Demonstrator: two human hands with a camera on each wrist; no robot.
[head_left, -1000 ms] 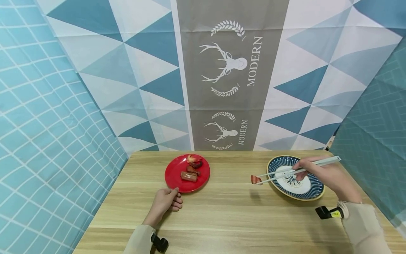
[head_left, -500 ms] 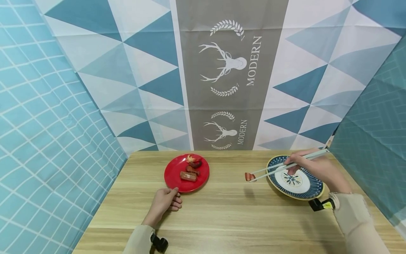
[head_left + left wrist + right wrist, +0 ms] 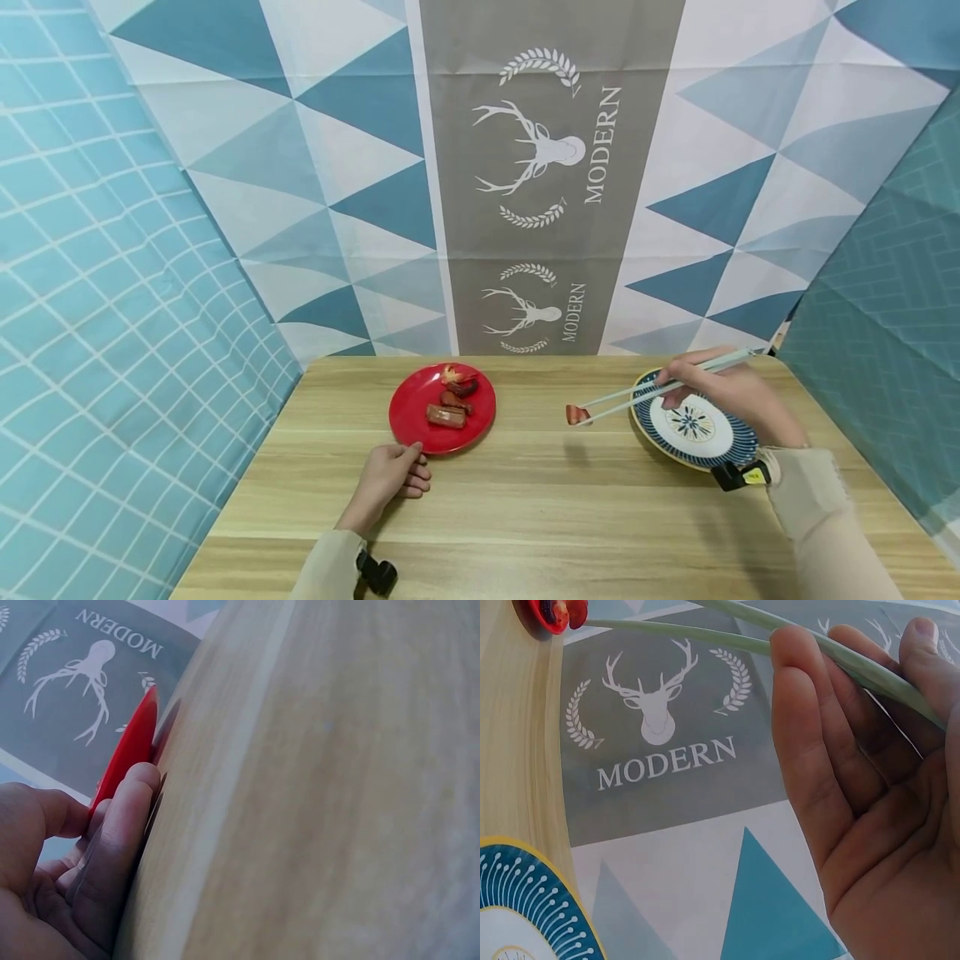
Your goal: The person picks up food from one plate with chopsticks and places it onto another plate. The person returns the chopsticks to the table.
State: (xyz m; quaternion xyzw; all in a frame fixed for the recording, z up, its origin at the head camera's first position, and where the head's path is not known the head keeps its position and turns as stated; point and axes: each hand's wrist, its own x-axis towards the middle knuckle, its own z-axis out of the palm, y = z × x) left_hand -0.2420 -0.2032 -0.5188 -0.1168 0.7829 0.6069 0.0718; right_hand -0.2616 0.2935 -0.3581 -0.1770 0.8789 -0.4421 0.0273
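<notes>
With thumb above and fingers below, my left hand (image 3: 392, 477) pinches the near rim of a red plate (image 3: 407, 417). On that plate lie several small foods, among them a brown ridged block (image 3: 446, 416) and a drumstick-like piece (image 3: 454, 402). My right hand (image 3: 723, 392) holds a pair of pale green chopsticks (image 3: 626, 403) pointing left. Their tips grip a small reddish-brown, meat-like piece (image 3: 576, 415) over the table between the two dishes. Beneath the right hand sits a blue-and-white patterned dish (image 3: 716, 435), partly covered by hand and wrist.
The wooden table (image 3: 517, 508) carries both dishes near its back edge. A patterned cloth wall (image 3: 525, 167) rises directly behind it. Tiled blue sheeting (image 3: 112, 292) hangs on the left, and teal sheeting (image 3: 892, 275) closes the right side.
My right hand has moved left with the chopsticks, carrying the meat-like piece away from the patterned dish toward the red plate. My left hand stays at the red plate's rim.
</notes>
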